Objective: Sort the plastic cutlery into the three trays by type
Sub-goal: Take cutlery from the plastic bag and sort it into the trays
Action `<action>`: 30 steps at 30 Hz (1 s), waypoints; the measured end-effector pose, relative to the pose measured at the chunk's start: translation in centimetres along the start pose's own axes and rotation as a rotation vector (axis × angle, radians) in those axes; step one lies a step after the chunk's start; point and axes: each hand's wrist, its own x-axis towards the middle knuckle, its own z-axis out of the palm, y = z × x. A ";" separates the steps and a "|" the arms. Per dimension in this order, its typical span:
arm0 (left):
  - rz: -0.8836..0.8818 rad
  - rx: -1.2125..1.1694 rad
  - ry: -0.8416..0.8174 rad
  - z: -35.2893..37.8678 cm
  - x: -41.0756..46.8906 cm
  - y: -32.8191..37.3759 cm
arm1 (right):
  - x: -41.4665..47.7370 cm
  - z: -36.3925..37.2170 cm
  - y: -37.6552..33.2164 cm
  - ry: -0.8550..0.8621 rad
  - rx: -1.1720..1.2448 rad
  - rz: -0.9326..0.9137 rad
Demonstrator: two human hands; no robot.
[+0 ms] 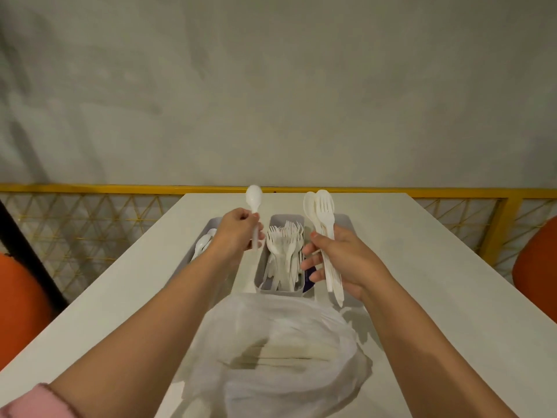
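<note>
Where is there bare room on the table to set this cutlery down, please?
Bare table lies left of the left tray and right of the right tray. The centre is crowded: middle tray, then the plastic bag nearest you.

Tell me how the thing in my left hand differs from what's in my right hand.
The left hand grips a single spoon; the right hand holds a bundle of several pieces. The spoon is one type only; the bundle mixes a fork with at least one spoon bowl. Both are white plastic, held with heads pointing up and away.
</note>
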 end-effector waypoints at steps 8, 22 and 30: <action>-0.120 0.261 0.211 -7.1 1.8 -4.5 | -0.2 0.8 0.4 -0.028 -0.071 0.007; -0.020 0.696 0.276 -6.6 1.2 -6.9 | -0.5 0.8 0.0 -0.099 0.020 0.005; 0.241 0.603 0.253 -4.0 0.0 -4.4 | -0.6 0.8 0.0 -0.093 0.048 0.015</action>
